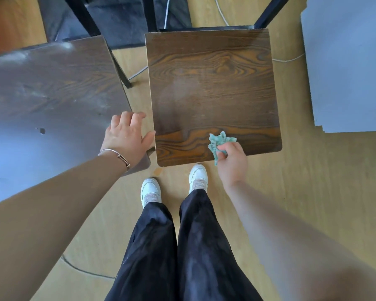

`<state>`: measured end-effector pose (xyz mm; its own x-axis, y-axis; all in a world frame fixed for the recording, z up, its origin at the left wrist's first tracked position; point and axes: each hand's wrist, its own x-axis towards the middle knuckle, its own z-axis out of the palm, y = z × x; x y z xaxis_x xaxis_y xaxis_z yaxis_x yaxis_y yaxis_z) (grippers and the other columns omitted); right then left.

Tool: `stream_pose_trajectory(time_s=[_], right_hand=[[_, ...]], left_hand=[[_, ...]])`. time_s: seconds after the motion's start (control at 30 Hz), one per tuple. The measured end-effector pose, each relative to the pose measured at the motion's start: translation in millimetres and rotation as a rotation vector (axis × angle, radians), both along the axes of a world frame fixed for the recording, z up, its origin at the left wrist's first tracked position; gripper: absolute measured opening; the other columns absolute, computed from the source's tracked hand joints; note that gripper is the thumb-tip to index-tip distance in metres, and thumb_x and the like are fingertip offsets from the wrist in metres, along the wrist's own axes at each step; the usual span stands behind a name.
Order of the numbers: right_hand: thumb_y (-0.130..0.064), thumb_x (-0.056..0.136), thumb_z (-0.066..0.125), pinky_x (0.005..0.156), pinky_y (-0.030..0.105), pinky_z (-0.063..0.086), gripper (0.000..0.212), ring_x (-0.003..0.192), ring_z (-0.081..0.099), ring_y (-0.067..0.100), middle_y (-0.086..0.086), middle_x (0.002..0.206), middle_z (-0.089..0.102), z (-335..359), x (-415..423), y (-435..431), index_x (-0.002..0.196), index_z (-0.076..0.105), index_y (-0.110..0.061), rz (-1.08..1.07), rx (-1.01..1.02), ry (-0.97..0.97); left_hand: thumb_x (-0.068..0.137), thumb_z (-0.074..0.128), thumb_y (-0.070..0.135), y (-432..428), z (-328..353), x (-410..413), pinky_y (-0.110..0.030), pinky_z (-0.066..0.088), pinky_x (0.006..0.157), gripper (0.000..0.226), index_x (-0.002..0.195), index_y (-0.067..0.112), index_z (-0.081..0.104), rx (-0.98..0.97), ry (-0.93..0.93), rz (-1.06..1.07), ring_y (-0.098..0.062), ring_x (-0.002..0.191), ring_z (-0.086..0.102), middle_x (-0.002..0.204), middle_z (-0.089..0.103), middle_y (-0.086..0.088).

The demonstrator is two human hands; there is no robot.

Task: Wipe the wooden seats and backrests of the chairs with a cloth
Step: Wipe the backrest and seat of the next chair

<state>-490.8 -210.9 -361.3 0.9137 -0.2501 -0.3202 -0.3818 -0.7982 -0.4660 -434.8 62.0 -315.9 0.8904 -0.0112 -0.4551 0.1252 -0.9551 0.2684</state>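
Teal-green and crumpled, the cloth (pixel 220 141) lies bunched on the near right part of the right seat (pixel 211 83), close to its front edge. The right hand (pixel 233 161) holds it there. Its grip is closed round the bunch with the fingers curled over it, and loose folds stick out toward the middle of the seat. This seat is dark brown wood grain with orange streaks, and a paler, hazy patch shows on its middle.

The left seat (pixel 52 88) stands just beside it across a narrow gap of floor (pixel 313 192) and is turned a little askew. Its surface looks grey and hazy under glare, with a small dark spot (pixel 42 131) near the front. The left hand (pixel 126 139) lies over the near right corner of this seat. Its grip is wide and holds nothing. The fingers are spread and gently bent, and the thumb points toward the edge of the right seat, just beside it. Whether the palm presses on the wood I cannot tell. A thin bracelet (pixel 117 155) circles that wrist.

Black chair legs (pixel 83 16) show at the top of the view. The person stands at the front edge of the right seat in white shoes (pixel 150 190) on the pale wooden floor. A white cable (pixel 220 11) runs behind the chairs, and a pale grey panel (pixel 345 72) lies to the right.
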Motion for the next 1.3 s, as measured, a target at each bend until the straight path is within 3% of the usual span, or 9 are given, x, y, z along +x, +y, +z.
stream_pose_trajectory(time_s=[0.3,0.37,0.43,0.53,0.63,0.77,0.9,1.07,1.3], right_hand=[[-0.004,0.085,0.065,0.070,0.034,0.055,0.008,0.090,0.063,0.023,0.002,0.103,0.062,-2,-18,84,0.089,0.067,-0.010,0.290,0.093,0.015],[-0.004,0.085,0.066,0.073,0.028,0.052,0.007,0.091,0.062,0.023,0.004,0.104,0.063,-2,-22,108,0.090,0.069,-0.008,0.356,0.142,0.034],[-0.004,0.085,0.066,0.076,0.012,0.042,0.009,0.093,0.061,0.018,0.004,0.108,0.063,1,-24,132,0.091,0.071,-0.008,0.413,0.221,0.122],[-0.004,0.082,0.069,0.072,-0.002,0.034,0.009,0.089,0.059,0.014,-0.001,0.102,0.064,5,-17,151,0.089,0.072,-0.010,0.355,0.359,0.220],[-0.010,0.084,0.071,0.068,0.006,0.038,0.009,0.076,0.054,0.006,-0.006,0.093,0.058,20,10,138,0.090,0.071,-0.015,0.245,0.413,0.176],[-0.012,0.087,0.068,0.065,0.006,0.039,0.012,0.072,0.051,0.001,-0.006,0.096,0.055,42,71,84,0.097,0.072,-0.017,0.306,0.272,0.057],[-0.016,0.090,0.067,0.082,0.026,0.054,0.018,0.093,0.062,0.012,-0.001,0.108,0.059,47,125,28,0.106,0.071,-0.021,0.278,0.121,-0.029],[-0.016,0.089,0.066,0.092,0.034,0.051,0.036,0.109,0.056,0.022,0.003,0.120,0.056,27,145,-6,0.124,0.062,-0.022,0.351,-0.052,0.012],[-0.019,0.088,0.067,0.078,0.039,0.053,0.018,0.101,0.056,0.026,0.007,0.108,0.059,19,133,-4,0.103,0.060,-0.011,0.374,-0.104,-0.108]], left_hand=[[0.093,0.046,0.050,35,0,-29,-0.048,0.037,0.099,0.053,0.134,0.018,0.042,0.002,-0.014,0.099,-0.036,0.119,0.037,0.131,0.044,-0.012],[0.092,0.048,0.049,40,-1,-35,-0.048,0.037,0.099,0.053,0.134,0.018,0.042,-0.005,-0.018,0.126,-0.036,0.120,0.037,0.132,0.044,-0.011],[0.092,0.048,0.049,43,0,-40,-0.047,0.038,0.098,0.052,0.134,0.018,0.043,-0.006,-0.025,0.146,-0.036,0.119,0.037,0.132,0.045,-0.011],[0.092,0.048,0.049,46,5,-45,-0.047,0.038,0.099,0.053,0.134,0.018,0.043,0.006,-0.022,0.159,-0.035,0.118,0.037,0.131,0.045,-0.011],[0.093,0.048,0.049,44,12,-44,-0.047,0.038,0.098,0.054,0.135,0.017,0.042,0.005,-0.033,0.165,-0.035,0.119,0.037,0.132,0.045,-0.011],[0.094,0.045,0.049,33,16,-35,-0.046,0.038,0.097,0.053,0.135,0.017,0.041,0.020,-0.036,0.142,-0.034,0.117,0.037,0.132,0.044,-0.010],[0.093,0.044,0.050,11,17,-22,-0.045,0.039,0.097,0.054,0.137,0.019,0.039,0.011,-0.044,0.132,-0.033,0.116,0.037,0.131,0.044,-0.009],[0.093,0.040,0.052,-16,20,-9,-0.045,0.038,0.097,0.056,0.139,0.020,0.039,0.008,-0.047,0.087,-0.033,0.118,0.037,0.133,0.043,-0.008],[0.094,0.039,0.052,-36,19,5,-0.044,0.037,0.098,0.055,0.140,0.020,0.037,0.018,-0.034,0.053,-0.031,0.120,0.036,0.136,0.042,-0.006]])
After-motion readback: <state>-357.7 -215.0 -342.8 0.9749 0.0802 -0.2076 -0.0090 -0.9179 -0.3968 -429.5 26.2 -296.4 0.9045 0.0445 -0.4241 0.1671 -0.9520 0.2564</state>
